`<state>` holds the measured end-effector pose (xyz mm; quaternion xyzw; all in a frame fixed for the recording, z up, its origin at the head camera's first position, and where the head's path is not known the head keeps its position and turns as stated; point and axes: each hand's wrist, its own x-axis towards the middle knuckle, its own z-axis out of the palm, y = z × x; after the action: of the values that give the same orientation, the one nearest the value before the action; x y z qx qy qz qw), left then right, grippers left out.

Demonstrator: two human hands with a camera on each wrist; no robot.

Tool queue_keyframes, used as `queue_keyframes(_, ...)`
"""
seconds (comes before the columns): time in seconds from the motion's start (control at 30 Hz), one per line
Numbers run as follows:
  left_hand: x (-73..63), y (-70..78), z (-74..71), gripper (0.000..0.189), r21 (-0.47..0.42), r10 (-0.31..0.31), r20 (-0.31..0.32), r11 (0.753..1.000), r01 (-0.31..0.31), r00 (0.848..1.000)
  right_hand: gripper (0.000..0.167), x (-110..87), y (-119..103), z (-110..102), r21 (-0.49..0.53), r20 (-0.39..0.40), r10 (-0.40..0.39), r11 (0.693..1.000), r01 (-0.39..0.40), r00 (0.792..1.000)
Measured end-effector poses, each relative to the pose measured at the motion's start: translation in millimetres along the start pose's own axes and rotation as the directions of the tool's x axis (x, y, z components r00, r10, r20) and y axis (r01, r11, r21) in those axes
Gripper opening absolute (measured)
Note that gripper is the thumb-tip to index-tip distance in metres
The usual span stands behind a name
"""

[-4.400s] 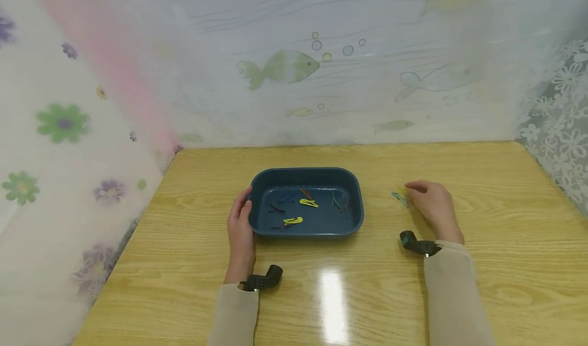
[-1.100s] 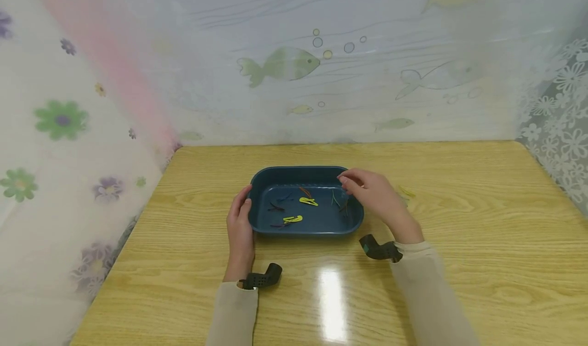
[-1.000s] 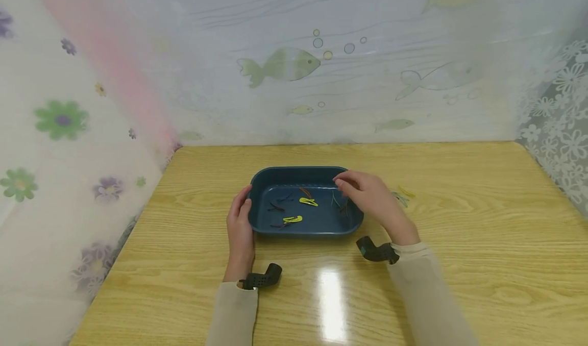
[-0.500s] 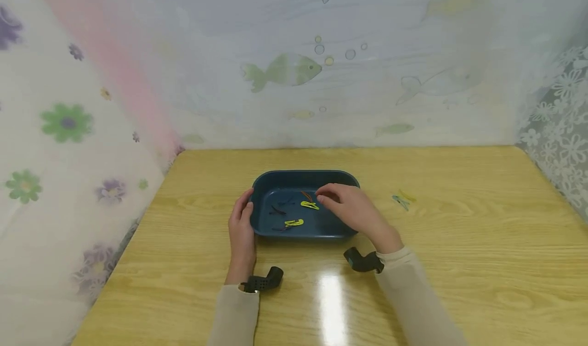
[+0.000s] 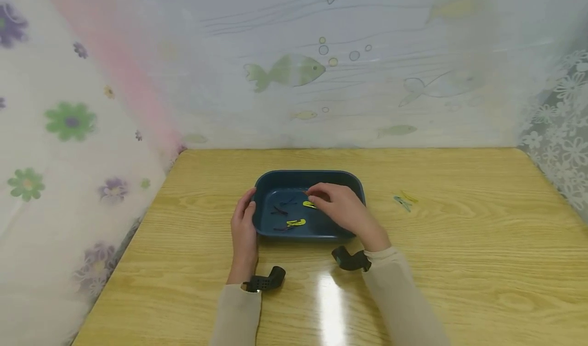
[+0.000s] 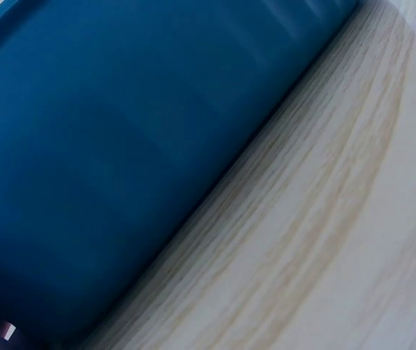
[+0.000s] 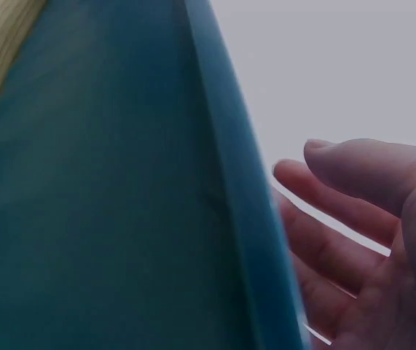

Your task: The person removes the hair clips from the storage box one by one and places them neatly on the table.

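Note:
My left hand (image 5: 243, 228) grips the left side of a dark blue tray (image 5: 308, 237), which fills much of the left wrist view. Over the tray hovers my right hand (image 5: 342, 208), thumb and index fingertips apart above a yellow snap hair clip (image 5: 309, 204). An orange hairpin (image 5: 307, 192) shows just at those fingertips. In the right wrist view the fingers are relaxed beyond the tray's rim, with nothing visible between them. Elsewhere in the tray lie another yellow snap clip (image 5: 296, 223), a dark hairpin (image 5: 278, 211) and a blue hairpin (image 5: 289, 201). The tray's right part is hidden.
On the wood-grain table (image 5: 459, 244), right of the tray, lie a teal hair clip (image 5: 402, 203) and a yellow hair clip (image 5: 409, 196). A patterned curtain (image 5: 367, 96) stands behind the table, with flowered sheeting on the left.
My right hand has moved left from the clips on the table, over the tray's right rim, to the tray's middle, now covering the pins at its right. My left hand keeps hold of the tray.

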<state>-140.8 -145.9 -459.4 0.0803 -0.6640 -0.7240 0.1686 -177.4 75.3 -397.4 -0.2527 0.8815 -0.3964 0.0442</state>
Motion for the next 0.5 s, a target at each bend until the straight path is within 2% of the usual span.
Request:
queue_keyframes(0.23, 0.0, 0.1, 1.9, 0.03, -0.018, 0.001, 0.003, 1.0, -0.001, 1.0, 0.023, 6.0, -5.2, 11.3, -0.012, 0.047, 0.026, 1.0, -0.025, 0.999)
queue_keyframes(0.4, 0.1, 1.5, 0.6, 0.03, -0.007, -0.02, 0.007, 1.0, 0.02, 1.0, 0.027, 11.5, -5.9, 22.3, -0.071, 0.145, 0.029, 0.997, -0.019, 0.989)
queue_keyframes(0.5, -2.0, 8.6, 1.4, 0.031, 0.006, -0.041, 0.008, 0.999, 0.041, 0.999, 0.026, 14.8, -5.8, 28.6, -0.134, 0.195, 0.026, 0.991, 0.001, 0.98)
